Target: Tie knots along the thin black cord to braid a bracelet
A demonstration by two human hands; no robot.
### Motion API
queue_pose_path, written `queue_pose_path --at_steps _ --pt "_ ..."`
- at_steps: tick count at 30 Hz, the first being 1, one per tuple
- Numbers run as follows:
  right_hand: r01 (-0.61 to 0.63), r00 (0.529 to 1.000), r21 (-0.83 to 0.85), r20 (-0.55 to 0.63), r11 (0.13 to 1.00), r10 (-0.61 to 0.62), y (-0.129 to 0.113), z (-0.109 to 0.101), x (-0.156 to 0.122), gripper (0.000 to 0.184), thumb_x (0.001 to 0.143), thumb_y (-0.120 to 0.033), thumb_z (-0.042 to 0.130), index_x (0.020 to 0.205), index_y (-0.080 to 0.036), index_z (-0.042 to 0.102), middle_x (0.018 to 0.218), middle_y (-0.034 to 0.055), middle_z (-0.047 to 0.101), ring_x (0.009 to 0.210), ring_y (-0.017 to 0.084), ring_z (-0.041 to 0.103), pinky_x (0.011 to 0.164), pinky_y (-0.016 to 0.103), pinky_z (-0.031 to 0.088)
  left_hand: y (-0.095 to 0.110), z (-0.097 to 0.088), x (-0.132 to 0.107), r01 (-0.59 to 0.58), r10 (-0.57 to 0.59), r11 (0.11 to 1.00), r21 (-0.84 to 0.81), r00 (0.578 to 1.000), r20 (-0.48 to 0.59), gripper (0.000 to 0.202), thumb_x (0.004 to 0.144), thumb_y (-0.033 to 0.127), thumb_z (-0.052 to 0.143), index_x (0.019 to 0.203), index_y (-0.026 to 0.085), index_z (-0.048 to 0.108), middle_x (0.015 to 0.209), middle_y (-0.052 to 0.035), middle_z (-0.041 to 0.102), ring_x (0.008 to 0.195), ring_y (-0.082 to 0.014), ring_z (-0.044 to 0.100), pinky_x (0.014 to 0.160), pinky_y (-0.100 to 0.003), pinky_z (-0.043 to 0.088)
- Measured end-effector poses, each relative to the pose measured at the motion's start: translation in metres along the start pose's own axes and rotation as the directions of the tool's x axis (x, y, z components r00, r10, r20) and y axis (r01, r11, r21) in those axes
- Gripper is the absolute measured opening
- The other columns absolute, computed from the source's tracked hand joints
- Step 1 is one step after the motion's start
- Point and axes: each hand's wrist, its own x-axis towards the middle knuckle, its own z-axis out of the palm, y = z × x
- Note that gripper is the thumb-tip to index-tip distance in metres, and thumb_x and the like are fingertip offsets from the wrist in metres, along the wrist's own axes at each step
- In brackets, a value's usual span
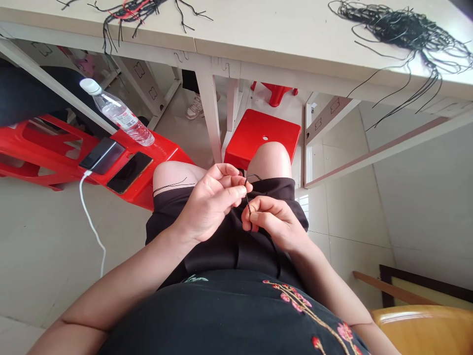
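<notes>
Over my lap, a thin black cord (248, 202) runs between my two hands. My left hand (212, 199) pinches it between thumb and forefinger, and a small loop of it stands out beyond the fingertips. Lower and to the right, my right hand (275, 219) grips the same cord between thumb and fingers, close to the left one but apart from it. Part of the cord is hidden behind the fingers and is hard to see against the dark shorts. Loose black cord ends (172, 185) lie across my left knee.
A tangled pile of black cords (402, 29) hangs over the right edge of the white table (258, 29). Black and red knotted cords (135, 12) lie at its left. Beside my left knee, a red stool (166, 148) bears a water bottle (123, 116), a phone (130, 172) and a dark device (102, 155) with a white cable.
</notes>
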Motion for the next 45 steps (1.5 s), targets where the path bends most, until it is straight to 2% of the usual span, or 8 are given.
queue_pose_path --at_steps 6,9,14,20,26,32,41,45 --pt "-0.154 0.982 0.222 0.140 0.963 0.124 0.004 0.002 -0.001 0.012 0.075 -0.016 0.054 0.063 -0.017 0.055 0.058 -0.0010 0.059 0.053 0.009 0.045 0.052 0.023 0.036 0.013 -0.002 0.007 -0.003 -0.012 0.979 -0.206 0.997 -0.072 0.025 0.070 0.008 0.063 0.084 0.021 0.046 0.072 0.0051 0.060 0.066 -0.0062 0.057 0.057 -0.016 0.043" --pt "-0.138 0.990 0.258 0.032 0.956 0.134 0.002 0.001 -0.001 0.010 0.074 -0.018 0.055 0.064 -0.017 0.056 0.058 -0.0010 0.059 0.052 0.009 0.046 0.050 0.022 0.036 0.010 -0.002 0.007 -0.023 0.012 0.993 -0.120 0.995 -0.094 0.033 0.073 0.011 0.063 0.098 0.023 0.047 0.084 0.0022 0.066 0.072 -0.0075 0.060 0.061 -0.018 0.044" --pt "-0.062 0.985 0.115 -0.150 0.991 0.080 0.000 -0.003 -0.001 0.012 0.081 -0.024 0.056 0.070 -0.018 0.058 0.066 -0.0004 0.063 0.056 0.008 0.048 0.054 0.021 0.039 -0.006 -0.003 0.001 -0.005 0.008 0.993 0.115 1.000 -0.028 0.035 0.078 0.020 0.063 0.108 0.021 0.045 0.089 -0.0031 0.069 0.081 -0.0115 0.063 0.066 -0.022 0.047" --pt "-0.034 0.990 -0.080 -0.141 0.996 0.022 -0.003 -0.001 -0.003 0.017 0.083 -0.029 0.056 0.071 -0.017 0.058 0.068 0.0008 0.063 0.058 0.009 0.050 0.057 0.023 0.042 -0.006 -0.003 0.000 -0.131 0.129 0.958 0.256 0.991 0.027 0.032 0.072 0.014 0.069 0.098 0.018 0.051 0.073 0.0016 0.065 0.074 -0.0106 0.063 0.070 -0.023 0.051" --pt "0.098 0.963 -0.023 -0.249 0.995 -0.101 -0.003 0.003 -0.002 0.015 0.079 -0.033 0.065 0.079 -0.020 0.058 0.071 0.0007 0.066 0.062 0.011 0.057 0.059 0.025 0.046 -0.004 0.003 -0.003 -0.172 0.175 0.923 0.344 0.984 0.022 0.034 0.074 0.012 0.064 0.103 0.020 0.048 0.072 0.0025 0.064 0.069 -0.0096 0.062 0.064 -0.021 0.052" --pt "0.087 0.964 -0.082 -0.244 0.993 -0.105 -0.004 0.002 -0.001 0.021 0.080 -0.037 0.064 0.073 -0.019 0.057 0.066 0.0005 0.064 0.060 0.011 0.055 0.058 0.025 0.046 -0.008 0.006 -0.006 -0.191 0.186 0.905 0.379 0.981 0.050 0.034 0.075 0.012 0.061 0.103 0.022 0.045 0.075 0.0026 0.064 0.059 -0.0099 0.062 0.060 -0.025 0.053" --pt "-0.016 0.985 0.228 -0.163 0.973 0.055 -0.002 -0.001 -0.001 0.019 0.083 -0.033 0.061 0.072 -0.018 0.056 0.059 -0.0023 0.058 0.055 0.009 0.048 0.053 0.022 0.038 -0.010 0.003 -0.001 -0.092 0.082 0.970 0.226 0.995 0.052 0.032 0.073 0.009 0.060 0.096 0.021 0.041 0.072 0.0051 0.063 0.061 -0.0091 0.062 0.063 -0.024 0.051" --pt "-0.003 0.986 0.229 -0.164 0.973 0.041 -0.002 -0.002 -0.002 0.017 0.083 -0.031 0.061 0.073 -0.018 0.057 0.059 -0.0023 0.058 0.055 0.009 0.048 0.054 0.022 0.038 -0.011 0.000 0.000 -0.096 0.092 0.972 0.213 0.995 0.027 0.032 0.074 0.010 0.062 0.099 0.020 0.045 0.072 0.0039 0.065 0.070 -0.0102 0.065 0.067 -0.023 0.051"
